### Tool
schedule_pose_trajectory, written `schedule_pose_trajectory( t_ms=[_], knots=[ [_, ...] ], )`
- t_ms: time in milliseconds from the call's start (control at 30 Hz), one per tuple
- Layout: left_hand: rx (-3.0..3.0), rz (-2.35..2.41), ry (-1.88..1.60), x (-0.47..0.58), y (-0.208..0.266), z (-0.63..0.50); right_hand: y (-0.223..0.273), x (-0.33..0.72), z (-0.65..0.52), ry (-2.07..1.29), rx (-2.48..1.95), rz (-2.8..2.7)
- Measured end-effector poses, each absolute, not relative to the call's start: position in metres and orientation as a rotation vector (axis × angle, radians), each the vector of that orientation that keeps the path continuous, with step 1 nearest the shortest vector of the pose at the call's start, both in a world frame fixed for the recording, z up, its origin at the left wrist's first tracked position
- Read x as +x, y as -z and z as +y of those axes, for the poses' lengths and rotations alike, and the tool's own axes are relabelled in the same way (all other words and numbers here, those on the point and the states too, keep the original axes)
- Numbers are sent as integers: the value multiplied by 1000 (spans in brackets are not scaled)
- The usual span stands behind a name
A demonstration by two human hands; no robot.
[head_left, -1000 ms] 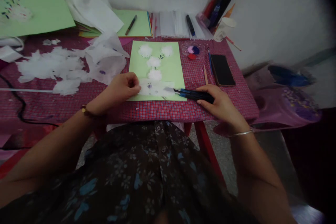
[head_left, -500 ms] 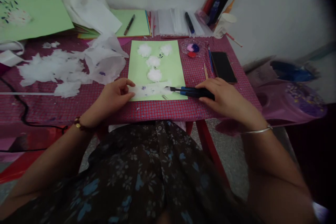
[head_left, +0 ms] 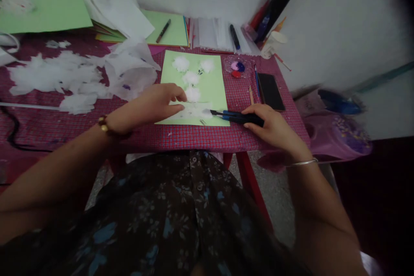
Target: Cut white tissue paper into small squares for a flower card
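Observation:
Pale green paper (head_left: 215, 84) lies before me with several fluffy white tissue flowers (head_left: 190, 78) on it. Across its lower part stretches a thin whitish strip of tissue (head_left: 194, 111) with faint purple marks. My left hand (head_left: 161, 100) hovers over the paper's left side, thumb and forefinger apart, holding nothing; its fingertips are close to the lowest flower and the strip. In my right hand (head_left: 270, 124), at the paper's lower right edge, is a black-and-blue tool (head_left: 237, 116) with a narrow dark tip over the strip's right end. Its exact kind is unclear.
Left of the paper lie torn white tissue (head_left: 61, 79) and a crumpled sheet (head_left: 129, 71). To the right are a paint palette (head_left: 237, 67), a thin brush (head_left: 256, 79) and a black phone (head_left: 271, 91). Pens and plastic sleeves (head_left: 213, 34) lie behind, against the wall.
My left hand has moved right, from the strip's left end to over the paper near the lowest flower. My right hand keeps the tool by the strip. The camera view has shifted slightly.

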State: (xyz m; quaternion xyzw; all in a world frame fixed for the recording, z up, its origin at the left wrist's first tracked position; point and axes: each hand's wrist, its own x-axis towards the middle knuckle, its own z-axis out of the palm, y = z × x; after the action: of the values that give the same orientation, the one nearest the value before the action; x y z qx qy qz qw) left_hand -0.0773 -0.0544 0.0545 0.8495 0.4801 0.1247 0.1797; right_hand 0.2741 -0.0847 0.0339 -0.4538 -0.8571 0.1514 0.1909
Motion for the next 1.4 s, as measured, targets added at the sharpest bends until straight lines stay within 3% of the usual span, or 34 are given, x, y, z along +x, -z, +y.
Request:
schedule_pose_trajectory(
  t_ms=[467, 900, 1133, 1400],
  knots=[
    [2354, 1114, 133, -43, -44, 4, -25, 275, -84, -436, -1255, -2433],
    [2741, 1390, 59, -30, -50, -58, -27, 274, -84, -515, -1260, -2412],
    [2468, 1411, 123, -34, -45, -38, -28, 274, -85, -527, -1267, -2411],
    [2291, 1158, -150, -33, -34, -26, -27, 275, -85, -550, -1268, -2401]
  ],
)
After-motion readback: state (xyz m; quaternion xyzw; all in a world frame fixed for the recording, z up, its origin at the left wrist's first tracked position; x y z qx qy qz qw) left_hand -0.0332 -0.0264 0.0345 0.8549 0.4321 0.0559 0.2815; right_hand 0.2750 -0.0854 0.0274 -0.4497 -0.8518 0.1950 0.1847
